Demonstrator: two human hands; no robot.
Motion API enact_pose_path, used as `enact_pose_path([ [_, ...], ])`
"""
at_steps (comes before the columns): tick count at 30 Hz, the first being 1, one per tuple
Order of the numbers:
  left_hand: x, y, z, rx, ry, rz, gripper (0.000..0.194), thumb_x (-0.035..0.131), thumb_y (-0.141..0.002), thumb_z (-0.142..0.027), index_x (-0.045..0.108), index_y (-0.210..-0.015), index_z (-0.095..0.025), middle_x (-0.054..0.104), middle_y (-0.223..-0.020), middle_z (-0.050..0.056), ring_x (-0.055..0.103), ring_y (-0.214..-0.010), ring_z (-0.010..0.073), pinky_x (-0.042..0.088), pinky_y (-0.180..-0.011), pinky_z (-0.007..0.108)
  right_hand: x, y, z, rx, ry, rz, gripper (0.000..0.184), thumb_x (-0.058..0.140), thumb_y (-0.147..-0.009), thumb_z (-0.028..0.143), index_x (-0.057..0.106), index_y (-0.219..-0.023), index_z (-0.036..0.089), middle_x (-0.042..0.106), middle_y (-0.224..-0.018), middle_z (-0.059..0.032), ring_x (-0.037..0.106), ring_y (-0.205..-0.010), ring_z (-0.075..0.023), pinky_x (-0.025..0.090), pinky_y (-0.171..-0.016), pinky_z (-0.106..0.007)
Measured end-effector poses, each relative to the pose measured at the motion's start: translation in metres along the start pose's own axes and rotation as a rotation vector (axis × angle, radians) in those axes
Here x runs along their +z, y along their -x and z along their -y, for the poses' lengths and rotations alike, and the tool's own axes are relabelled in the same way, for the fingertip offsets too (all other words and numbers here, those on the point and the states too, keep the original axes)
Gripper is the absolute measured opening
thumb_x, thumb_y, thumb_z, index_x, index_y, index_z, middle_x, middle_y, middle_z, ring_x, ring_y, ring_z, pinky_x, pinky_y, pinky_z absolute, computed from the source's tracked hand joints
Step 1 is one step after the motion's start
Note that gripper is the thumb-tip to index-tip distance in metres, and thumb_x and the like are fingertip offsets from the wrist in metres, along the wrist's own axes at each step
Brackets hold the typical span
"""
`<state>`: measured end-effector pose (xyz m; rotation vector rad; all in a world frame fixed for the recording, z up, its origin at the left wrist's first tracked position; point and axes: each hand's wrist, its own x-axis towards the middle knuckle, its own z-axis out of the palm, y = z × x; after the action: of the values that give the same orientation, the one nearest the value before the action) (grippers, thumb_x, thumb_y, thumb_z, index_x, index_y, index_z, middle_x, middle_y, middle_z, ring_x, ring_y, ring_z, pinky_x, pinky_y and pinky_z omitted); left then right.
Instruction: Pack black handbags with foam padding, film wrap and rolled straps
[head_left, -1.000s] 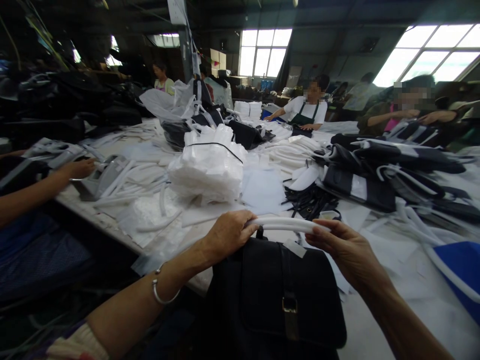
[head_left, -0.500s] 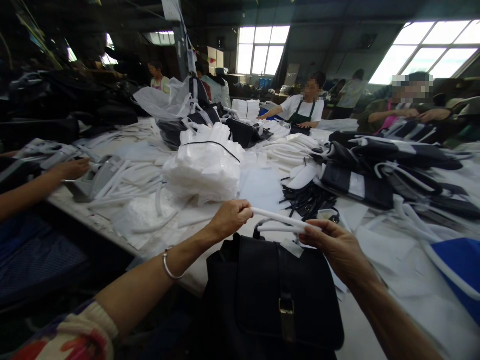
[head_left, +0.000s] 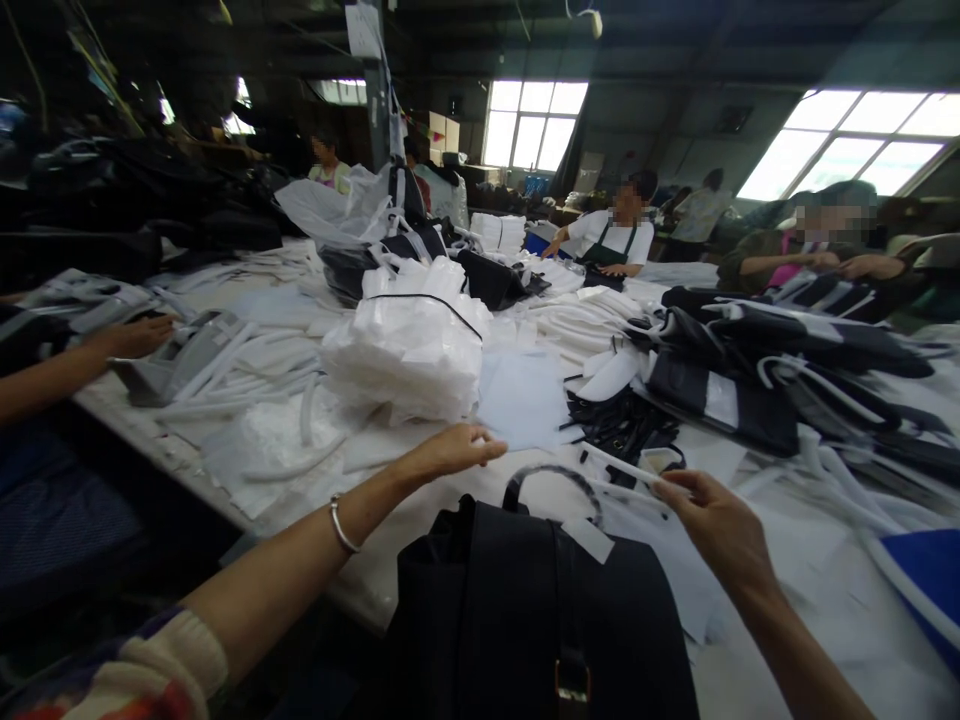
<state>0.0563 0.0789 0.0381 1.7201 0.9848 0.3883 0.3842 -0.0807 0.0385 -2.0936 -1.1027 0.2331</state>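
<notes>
A black bag (head_left: 525,610) with a strap and buckle stands at the table's near edge, right below me. Its thin black handle (head_left: 555,475) arches bare above the top. My right hand (head_left: 712,525) is to the right of the handle and pinches the end of a thin white foam sleeve (head_left: 619,468), which slants away up to the left over the table. My left hand (head_left: 450,452) hovers just left of the handle with its fingers stretched out towards the right and nothing clearly in them. A silver bangle (head_left: 339,525) is on my left wrist.
A bundle of white foam sheets (head_left: 405,345) tied with a black cord lies ahead, with loose white tubes (head_left: 247,375) to its left. Black-and-white bags (head_left: 765,370) are piled at the right. A co-worker's hand (head_left: 131,335) rests at the left; other people work at the far side.
The white sleeve that both hands held over the handle has come off to the right with my right hand. My left hand has let go, and the black handle now shows bare.
</notes>
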Motion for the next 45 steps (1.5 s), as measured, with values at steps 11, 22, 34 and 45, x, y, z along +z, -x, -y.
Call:
enact_pose_path([
  [11, 0.016, 0.005, 0.002, -0.039, 0.261, 0.474, 0.034, 0.073, -0.069, -0.045, 0.065, -0.081, -0.014, 0.054, -0.062, -0.003, 0.032, -0.047, 0.0054, 0.019, -0.043, 0.02, 0.002, 0.014, 0.052, 0.084, -0.552, 0.513, 0.038, 0.085, -0.06, 0.041, 0.071, -0.087, 0.019, 0.07, -0.078, -0.0027, 0.063, -0.074, -0.0183, 0.051, -0.07, -0.029],
  [22, 0.023, 0.001, 0.013, -0.072, 0.436, 0.517, 0.045, 0.07, -0.067, -0.058, 0.055, -0.068, -0.015, 0.043, -0.055, -0.006, 0.032, -0.049, 0.0068, 0.018, -0.048, 0.024, 0.002, 0.003, 0.08, -0.45, 0.242, 0.664, 0.017, 0.061, -0.08, 0.032, 0.076, -0.088, 0.027, 0.074, -0.09, -0.0025, 0.066, -0.082, -0.0219, 0.048, -0.075, -0.031],
  [34, 0.012, 0.014, -0.012, 0.039, 0.113, 0.535, 0.044, 0.075, -0.067, -0.047, 0.043, -0.062, -0.018, 0.035, -0.054, -0.007, 0.029, -0.05, 0.0073, 0.017, -0.047, 0.026, 0.009, 0.024, 0.104, -0.304, 0.555, 0.54, 0.015, 0.066, -0.075, 0.039, 0.073, -0.071, 0.028, 0.071, -0.069, -0.0015, 0.064, -0.067, -0.0211, 0.036, -0.055, -0.028],
  [45, 0.028, 0.016, -0.009, -0.03, 0.21, 0.451, 0.032, 0.072, -0.063, -0.04, 0.05, -0.064, -0.017, 0.04, -0.054, -0.008, 0.032, -0.049, 0.0074, 0.02, -0.046, 0.024, 0.032, 0.028, 0.102, -0.201, 0.329, 0.547, 0.019, 0.062, -0.078, 0.036, 0.072, -0.071, 0.022, 0.07, -0.064, -0.0011, 0.061, -0.058, -0.0162, 0.038, -0.053, -0.025],
])
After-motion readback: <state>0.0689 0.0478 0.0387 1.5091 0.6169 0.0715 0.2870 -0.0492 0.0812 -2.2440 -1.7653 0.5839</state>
